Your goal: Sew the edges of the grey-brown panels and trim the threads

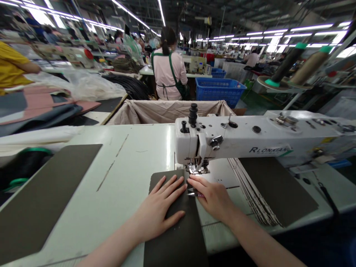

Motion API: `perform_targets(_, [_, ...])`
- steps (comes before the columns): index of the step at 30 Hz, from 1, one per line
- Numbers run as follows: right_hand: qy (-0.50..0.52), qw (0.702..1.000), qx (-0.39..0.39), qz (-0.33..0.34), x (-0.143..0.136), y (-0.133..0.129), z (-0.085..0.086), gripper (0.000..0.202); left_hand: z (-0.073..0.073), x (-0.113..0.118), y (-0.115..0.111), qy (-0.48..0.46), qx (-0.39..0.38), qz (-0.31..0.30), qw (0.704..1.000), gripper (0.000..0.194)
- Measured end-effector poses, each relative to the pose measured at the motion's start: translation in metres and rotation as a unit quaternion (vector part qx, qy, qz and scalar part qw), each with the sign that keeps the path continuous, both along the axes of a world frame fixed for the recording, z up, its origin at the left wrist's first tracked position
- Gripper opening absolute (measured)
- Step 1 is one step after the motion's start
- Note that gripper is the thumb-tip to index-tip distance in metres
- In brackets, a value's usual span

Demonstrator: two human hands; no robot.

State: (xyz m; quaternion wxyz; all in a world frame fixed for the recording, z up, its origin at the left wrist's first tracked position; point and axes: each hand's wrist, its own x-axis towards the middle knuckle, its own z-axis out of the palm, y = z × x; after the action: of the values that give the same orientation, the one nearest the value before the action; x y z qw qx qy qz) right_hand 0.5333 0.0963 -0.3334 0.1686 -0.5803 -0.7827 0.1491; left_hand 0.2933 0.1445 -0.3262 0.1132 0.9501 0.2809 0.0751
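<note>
A dark olive panel (178, 244) lies on the pale green sewing table, its far edge at the presser foot (198, 170) of a white sewing machine (239, 137). My left hand (164, 204) rests flat on this panel, fingers spread and thumb out to the side. At the panel's right edge, just in front of the foot, is my right hand (213, 194), with its forefingers stretched onto the material. Pointed metal blades of thread snips (192, 192) stick out from under its curled lower fingers; their handle is mostly hidden in the palm.
A stack of similar panels (275, 189) lies under the machine arm at right. Another dark panel (55, 196) is at left. Behind the table stand a cloth-lined bin (167, 111), a blue basket (219, 89) and a seated person (169, 70). Thread cones (286, 65) rise at right.
</note>
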Motion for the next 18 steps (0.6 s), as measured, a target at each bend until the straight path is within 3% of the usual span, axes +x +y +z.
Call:
perform_targets(13, [-0.01, 1.0, 0.006, 0.001, -0.0003, -0.0008, 0.0008, 0.059, 0.0031, -0.0006, 0.0053, -0.014, -0.009, -0.001, 1.0, 0.064])
perform_targets(18, [-0.016, 1.0, 0.006, -0.001, -0.0003, -0.0008, 0.0008, 0.06, 0.0032, -0.0024, 0.0056, -0.036, -0.009, -0.004, 0.999, 0.052])
